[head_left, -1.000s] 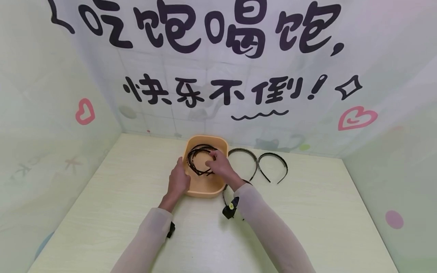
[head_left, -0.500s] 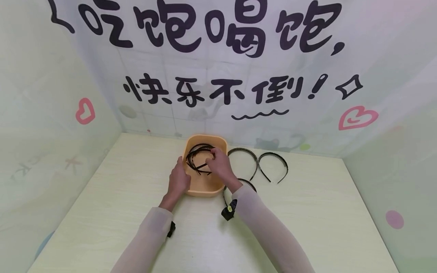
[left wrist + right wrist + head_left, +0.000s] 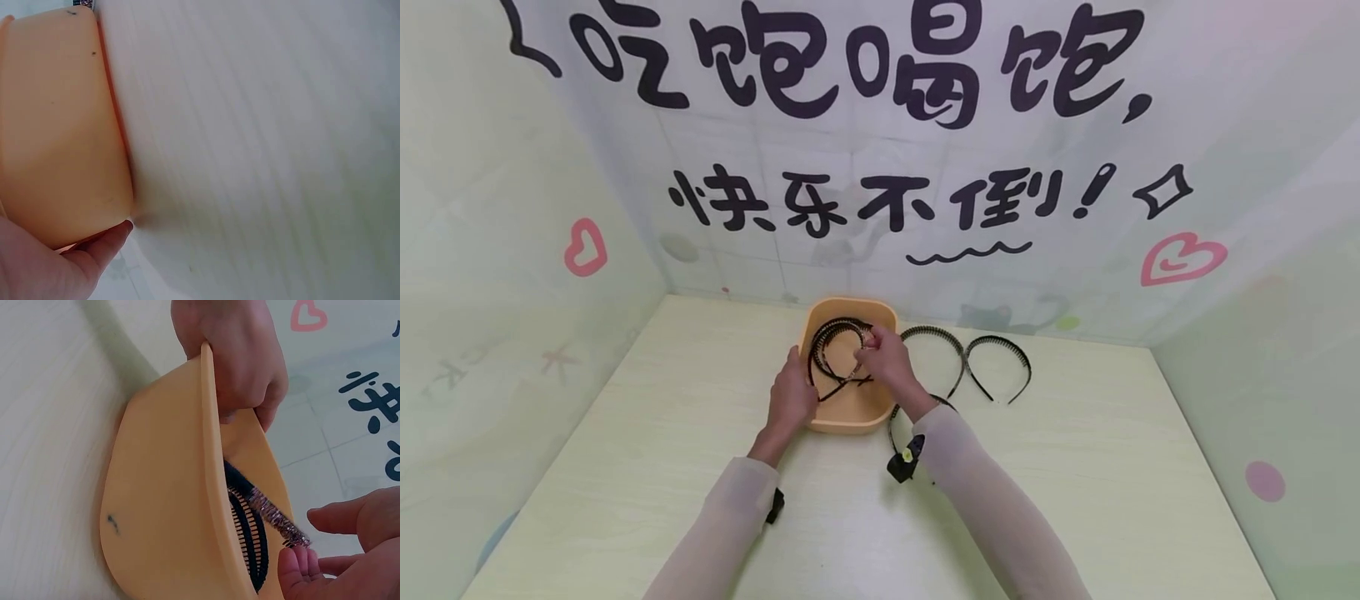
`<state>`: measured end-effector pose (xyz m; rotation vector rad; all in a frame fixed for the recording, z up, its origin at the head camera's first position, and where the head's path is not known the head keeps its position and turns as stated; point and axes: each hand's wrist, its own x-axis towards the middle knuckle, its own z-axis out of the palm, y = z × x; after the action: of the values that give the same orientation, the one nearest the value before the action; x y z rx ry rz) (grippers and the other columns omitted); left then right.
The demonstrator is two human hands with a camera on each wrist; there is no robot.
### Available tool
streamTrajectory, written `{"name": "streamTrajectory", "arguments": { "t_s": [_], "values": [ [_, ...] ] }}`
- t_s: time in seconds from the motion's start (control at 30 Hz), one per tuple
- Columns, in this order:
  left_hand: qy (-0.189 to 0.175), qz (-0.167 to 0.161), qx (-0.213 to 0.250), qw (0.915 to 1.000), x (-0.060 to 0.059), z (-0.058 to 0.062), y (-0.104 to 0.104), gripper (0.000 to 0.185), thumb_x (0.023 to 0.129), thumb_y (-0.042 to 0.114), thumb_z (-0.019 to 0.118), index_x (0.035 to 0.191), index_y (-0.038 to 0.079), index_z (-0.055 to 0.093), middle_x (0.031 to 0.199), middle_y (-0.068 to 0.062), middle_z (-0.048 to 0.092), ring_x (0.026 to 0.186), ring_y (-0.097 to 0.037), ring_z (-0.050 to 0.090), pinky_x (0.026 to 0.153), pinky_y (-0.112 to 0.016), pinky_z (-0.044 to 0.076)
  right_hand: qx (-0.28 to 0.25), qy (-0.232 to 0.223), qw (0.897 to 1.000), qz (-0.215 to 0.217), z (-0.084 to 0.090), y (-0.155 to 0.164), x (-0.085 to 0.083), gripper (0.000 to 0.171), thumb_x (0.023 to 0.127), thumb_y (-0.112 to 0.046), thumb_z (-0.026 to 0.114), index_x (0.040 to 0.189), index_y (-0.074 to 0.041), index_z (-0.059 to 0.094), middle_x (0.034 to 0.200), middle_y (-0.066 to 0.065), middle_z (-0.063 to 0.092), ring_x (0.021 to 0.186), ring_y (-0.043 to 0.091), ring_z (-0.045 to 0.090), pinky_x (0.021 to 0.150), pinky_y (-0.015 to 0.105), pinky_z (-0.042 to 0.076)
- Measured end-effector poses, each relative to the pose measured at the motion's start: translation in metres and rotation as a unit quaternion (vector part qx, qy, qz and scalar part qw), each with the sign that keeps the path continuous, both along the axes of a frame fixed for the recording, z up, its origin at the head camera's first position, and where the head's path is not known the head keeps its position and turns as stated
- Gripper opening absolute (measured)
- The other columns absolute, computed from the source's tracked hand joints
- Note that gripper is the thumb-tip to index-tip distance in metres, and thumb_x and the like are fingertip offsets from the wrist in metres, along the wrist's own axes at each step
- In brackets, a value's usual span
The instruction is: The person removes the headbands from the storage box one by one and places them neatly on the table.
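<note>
1. The left hand (image 3: 792,400) grips the orange basin's (image 3: 850,414) rim at its 8 o'clock side; the left wrist view shows only an outer wall and a fingertip.
2. The right hand (image 3: 886,362) pinches a sparkly headband (image 3: 275,515), a texture clear only in the right wrist view.
3. The headbands (image 3: 835,354) lie tangled inside the basin, at 12 o'clock on the counter (image 3: 1075,467).
4. A third loose headband (image 3: 925,404) is half hidden behind the right wrist.
</note>
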<state>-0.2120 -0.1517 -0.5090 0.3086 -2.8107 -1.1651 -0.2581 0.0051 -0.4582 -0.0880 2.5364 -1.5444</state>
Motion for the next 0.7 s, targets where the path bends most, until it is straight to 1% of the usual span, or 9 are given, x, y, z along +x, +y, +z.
{"name": "streamTrajectory", "arguments": {
  "t_s": [0.03,0.1,0.17,0.27,0.37,0.53,0.7],
  "values": [
    [-0.001,0.001,0.000,1.0000,0.0001,-0.0004,-0.0001,0.072,0.087,-0.008,0.049,0.153,-0.007,0.020,0.138,-0.036,0.049,0.113,-0.048,0.059,0.090,-0.055,0.052,-0.002,-0.002,1.000,-0.002,-0.0001,-0.0012,0.0002,0.028,0.091,-0.006,0.067,0.116,0.005,0.062,0.099,0.007,0.060,0.088,0.015,0.053,0.072,0.025,0.044],
    [-0.002,0.002,0.003,1.0000,0.0003,-0.0009,-0.0005,0.073,0.087,-0.008,0.049,0.154,-0.007,0.019,0.138,-0.036,0.049,0.115,-0.048,0.058,0.091,-0.056,0.051,0.000,-0.004,1.000,0.003,-0.0004,-0.0033,0.0010,0.034,0.090,-0.005,0.067,0.123,0.003,0.065,0.102,0.008,0.063,0.093,0.017,0.058,0.074,0.026,0.048],
    [-0.003,0.001,0.006,1.0000,0.0004,-0.0012,-0.0007,0.073,0.087,-0.008,0.048,0.154,-0.007,0.019,0.138,-0.036,0.049,0.116,-0.049,0.058,0.092,-0.056,0.050,0.007,0.002,1.000,0.010,-0.0007,-0.0049,0.0023,0.042,0.090,-0.006,0.068,0.133,-0.004,0.063,0.111,0.009,0.066,0.103,0.021,0.062,0.079,0.028,0.052],
    [-0.005,-0.003,0.009,0.9999,0.0006,-0.0009,-0.0003,0.074,0.086,-0.009,0.048,0.154,-0.007,0.018,0.138,-0.037,0.049,0.115,-0.048,0.058,0.091,-0.055,0.051,0.013,0.017,1.000,0.019,-0.0012,-0.0053,0.0041,0.043,0.091,-0.007,0.067,0.134,-0.007,0.062,0.117,0.013,0.066,0.107,0.028,0.065,0.079,0.032,0.055],
    [-0.007,-0.002,0.008,0.9999,0.0005,-0.0008,0.0002,0.074,0.086,-0.009,0.047,0.154,-0.007,0.018,0.138,-0.036,0.049,0.114,-0.048,0.059,0.091,-0.055,0.051,0.003,0.023,0.999,0.023,-0.0025,-0.0045,0.0055,0.040,0.094,-0.007,0.064,0.134,-0.006,0.062,0.115,0.016,0.069,0.103,0.029,0.069,0.076,0.032,0.057],
    [-0.003,-0.002,0.006,1.0000,0.0006,-0.0007,0.0003,0.073,0.086,-0.009,0.047,0.153,-0.007,0.019,0.137,-0.036,0.049,0.112,-0.048,0.060,0.090,-0.055,0.051,-0.050,0.005,0.999,0.013,-0.0046,-0.0030,0.0058,0.039,0.096,-0.004,0.060,0.135,0.000,0.059,0.110,0.021,0.072,0.092,0.032,0.073,0.074,0.034,0.060],
    [0.000,-0.003,0.006,1.0000,0.0006,-0.0013,-0.0002,0.073,0.086,-0.009,0.048,0.153,-0.008,0.019,0.138,-0.036,0.049,0.116,-0.049,0.058,0.092,-0.056,0.051,-0.096,-0.011,0.995,-0.011,-0.0070,0.0018,0.0027,0.039,0.096,-0.002,0.059,0.135,0.002,0.057,0.113,0.023,0.071,0.093,0.036,0.073,0.074,0.035,0.060]
  ]
}}
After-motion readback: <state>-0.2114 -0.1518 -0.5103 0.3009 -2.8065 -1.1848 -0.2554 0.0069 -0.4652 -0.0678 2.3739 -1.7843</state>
